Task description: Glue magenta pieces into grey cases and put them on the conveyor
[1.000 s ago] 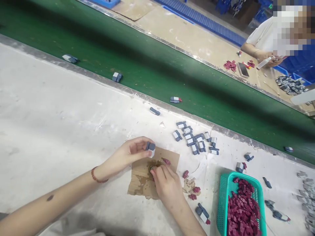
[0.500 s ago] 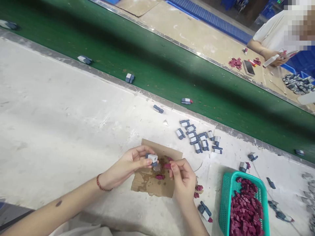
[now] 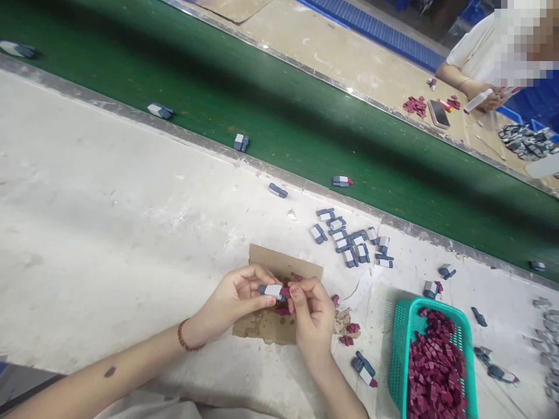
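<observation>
My left hand (image 3: pixel 243 293) pinches a small grey and dark-blue plastic part (image 3: pixel 273 291) between thumb and fingers. From the other side, my right hand (image 3: pixel 313 305) grips a small maroon plastic piece (image 3: pixel 285 292), its end touching the grey part's open end. Both hands are just above a stained piece of cardboard (image 3: pixel 286 265). Another maroon piece (image 3: pixel 282 312) lies on the cardboard below the fingers. The round metal item on the cardboard is hidden behind my hands now.
Right of my hands stands a green basket (image 3: pixel 395 355) of maroon pieces. Several grey-blue parts (image 3: pixel 341 243) lie beyond the cardboard. A green conveyor belt (image 3: pixel 288 139) crosses behind, carrying spaced parts. Across it, a person's hand (image 3: pixel 484 99) holds a white tube near a phone (image 3: pixel 438 113).
My hands have come together, bringing the maroon piece against the grey-blue part, which has turned lengthwise. Parts on the belt have shifted right.
</observation>
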`<state>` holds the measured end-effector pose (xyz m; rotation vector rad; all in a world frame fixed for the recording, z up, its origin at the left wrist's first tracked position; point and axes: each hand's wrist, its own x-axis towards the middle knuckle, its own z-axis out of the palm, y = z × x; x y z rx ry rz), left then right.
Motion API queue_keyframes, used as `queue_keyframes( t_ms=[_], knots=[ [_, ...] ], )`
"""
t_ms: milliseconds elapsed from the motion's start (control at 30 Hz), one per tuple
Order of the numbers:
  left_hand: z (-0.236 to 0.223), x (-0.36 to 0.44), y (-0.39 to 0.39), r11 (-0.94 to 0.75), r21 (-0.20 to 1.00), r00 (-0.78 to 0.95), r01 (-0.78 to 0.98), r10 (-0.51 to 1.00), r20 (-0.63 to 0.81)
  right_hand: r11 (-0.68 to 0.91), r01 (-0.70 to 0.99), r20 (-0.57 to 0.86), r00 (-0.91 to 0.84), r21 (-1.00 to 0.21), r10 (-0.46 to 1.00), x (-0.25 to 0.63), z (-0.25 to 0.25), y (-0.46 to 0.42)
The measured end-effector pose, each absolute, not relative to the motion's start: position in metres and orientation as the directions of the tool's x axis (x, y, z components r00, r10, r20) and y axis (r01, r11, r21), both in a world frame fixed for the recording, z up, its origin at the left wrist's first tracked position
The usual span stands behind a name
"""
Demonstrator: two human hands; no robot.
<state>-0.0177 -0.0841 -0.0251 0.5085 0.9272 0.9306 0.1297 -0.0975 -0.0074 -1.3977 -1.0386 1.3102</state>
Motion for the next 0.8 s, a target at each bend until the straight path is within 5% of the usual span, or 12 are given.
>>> queue_keyframes(
  t_ms=[567, 800],
  knots=[
    [-0.020, -0.012, -0.088, 0.548, 0.783, 0.177, -0.295, 0.836, -0.519, -0.041, 0.230, -0.028, 0.058, -0.972, 0.998, 0.136, -0.006, -0.107],
    [-0.014, -0.010, -0.085, 0.481, 0.876, 0.232, -0.042, 0.857, -0.460, 0.034, 0.308, 0.012, -0.076, -0.951, 0.997, 0.165, 0.012, -0.114]
  ],
)
